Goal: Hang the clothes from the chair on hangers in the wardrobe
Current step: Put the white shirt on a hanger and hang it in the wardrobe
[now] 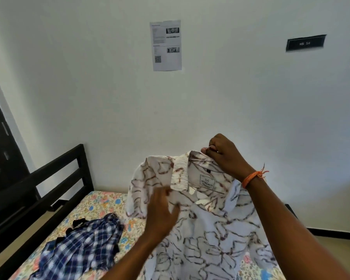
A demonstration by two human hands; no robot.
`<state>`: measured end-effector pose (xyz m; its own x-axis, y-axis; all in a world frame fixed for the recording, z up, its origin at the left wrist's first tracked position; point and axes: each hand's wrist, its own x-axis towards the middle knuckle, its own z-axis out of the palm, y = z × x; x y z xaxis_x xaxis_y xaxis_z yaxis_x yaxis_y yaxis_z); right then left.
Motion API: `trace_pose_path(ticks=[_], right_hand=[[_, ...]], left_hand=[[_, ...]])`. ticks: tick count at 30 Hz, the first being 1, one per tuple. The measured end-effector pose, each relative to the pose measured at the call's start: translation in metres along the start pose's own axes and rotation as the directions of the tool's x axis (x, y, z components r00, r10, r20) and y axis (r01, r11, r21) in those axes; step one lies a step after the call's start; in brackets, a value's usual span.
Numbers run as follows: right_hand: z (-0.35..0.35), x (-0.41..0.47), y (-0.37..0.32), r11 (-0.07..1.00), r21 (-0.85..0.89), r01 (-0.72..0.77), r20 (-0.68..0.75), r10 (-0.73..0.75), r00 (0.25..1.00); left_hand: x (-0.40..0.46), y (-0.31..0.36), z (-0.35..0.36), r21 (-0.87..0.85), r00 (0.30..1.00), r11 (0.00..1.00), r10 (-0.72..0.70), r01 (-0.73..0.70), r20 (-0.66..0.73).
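Note:
A white shirt [206,229] with brown and grey line patterns hangs in front of me on a metal hanger [202,160]. My right hand [224,156] grips the hanger's hook above the collar and holds the shirt up over the bed. My left hand [162,211] is blurred and touches the shirt's left front just below the collar; whether its fingers pinch the cloth I cannot tell. A blue and white checked shirt [83,245] lies crumpled on the bed to the left.
The bed [101,203] has a floral sheet and a black frame [55,178] at its left. A dark door [0,150] stands at the far left. A printed sheet [166,45] and a dark label [305,43] are on the white wall.

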<state>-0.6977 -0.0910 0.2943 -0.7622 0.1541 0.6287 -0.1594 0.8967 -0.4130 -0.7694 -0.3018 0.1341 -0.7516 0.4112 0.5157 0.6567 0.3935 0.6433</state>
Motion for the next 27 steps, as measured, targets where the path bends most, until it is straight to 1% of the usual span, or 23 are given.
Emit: trace_pose_path(ticks=[1, 2, 4, 5, 9, 10, 12, 14, 15, 17, 19, 21, 23, 25, 26, 27], right_hand=[[-0.003, -0.001, 0.000, 1.000, 0.009, 0.000, 0.000, 0.000, 1.000], [-0.006, -0.001, 0.001, 1.000, 0.019, -0.005, 0.003, 0.005, 1.000], [-0.014, -0.003, 0.000, 0.999, 0.037, -0.025, 0.013, 0.025, 1.000], [-0.019, -0.004, 0.002, 0.998, 0.042, -0.044, 0.016, 0.043, 0.999], [-0.040, -0.013, 0.013, 0.992, 0.048, -0.120, 0.029, 0.118, 0.993], [-0.049, -0.015, 0.017, 0.988, 0.046, -0.150, 0.027, 0.149, 0.989], [-0.070, -0.018, 0.024, 0.978, 0.040, -0.203, 0.019, 0.202, 0.979], [-0.094, -0.019, 0.029, 0.969, 0.039, -0.245, 0.056, 0.243, 0.969], [-0.105, -0.021, 0.031, 0.963, 0.029, -0.268, 0.083, 0.265, 0.961], [-0.119, -0.025, 0.033, 0.949, -0.017, -0.314, 0.115, 0.314, 0.942], [-0.128, -0.032, 0.032, 0.931, -0.045, -0.361, 0.112, 0.364, 0.925], [-0.137, -0.041, 0.029, 0.909, -0.067, -0.410, 0.103, 0.416, 0.904], [-0.149, -0.052, 0.026, 0.869, -0.061, -0.491, 0.090, 0.494, 0.865], [-0.160, -0.066, 0.025, 0.822, -0.036, -0.569, 0.059, 0.570, 0.819], [-0.164, -0.073, 0.025, 0.799, -0.035, -0.601, 0.042, 0.602, 0.798], [-0.170, -0.082, 0.024, 0.776, -0.039, -0.629, 0.020, 0.630, 0.776]], left_hand=[[-0.008, 0.002, 0.018, 0.010, 0.995, 1.000, 0.010, -0.011, 0.104], [-0.011, 0.007, 0.034, 0.019, 0.985, 1.000, -0.019, 0.016, 0.172], [-0.010, 0.020, 0.056, -0.017, 0.973, 0.995, -0.088, 0.094, 0.212], [-0.006, 0.030, 0.065, -0.042, 0.976, 0.996, -0.070, 0.081, 0.204], [0.005, 0.059, 0.099, -0.068, 0.988, 0.989, 0.136, -0.131, 0.071], [0.008, 0.061, 0.107, -0.066, 0.985, 0.987, 0.153, -0.148, 0.083], [0.008, 0.058, 0.124, -0.079, 0.975, 0.989, 0.139, -0.127, 0.172], [0.000, 0.054, 0.136, -0.132, 0.962, 0.991, 0.060, -0.025, 0.266], [-0.004, 0.053, 0.141, -0.159, 0.957, 0.987, 0.030, 0.017, 0.289], [-0.011, 0.052, 0.154, -0.174, 0.949, 0.984, 0.027, 0.030, 0.316], [-0.013, 0.055, 0.167, -0.179, 0.929, 0.984, 0.054, 0.013, 0.366], [-0.016, 0.062, 0.175, -0.200, 0.890, 0.980, 0.106, -0.017, 0.443], [-0.020, 0.068, 0.181, -0.233, 0.848, 0.972, 0.157, -0.041, 0.506], [-0.023, 0.074, 0.187, -0.259, 0.827, 0.962, 0.215, -0.088, 0.519], [-0.023, 0.079, 0.189, -0.265, 0.807, 0.959, 0.236, -0.102, 0.542], [-0.024, 0.086, 0.193, -0.275, 0.771, 0.955, 0.260, -0.115, 0.581]])
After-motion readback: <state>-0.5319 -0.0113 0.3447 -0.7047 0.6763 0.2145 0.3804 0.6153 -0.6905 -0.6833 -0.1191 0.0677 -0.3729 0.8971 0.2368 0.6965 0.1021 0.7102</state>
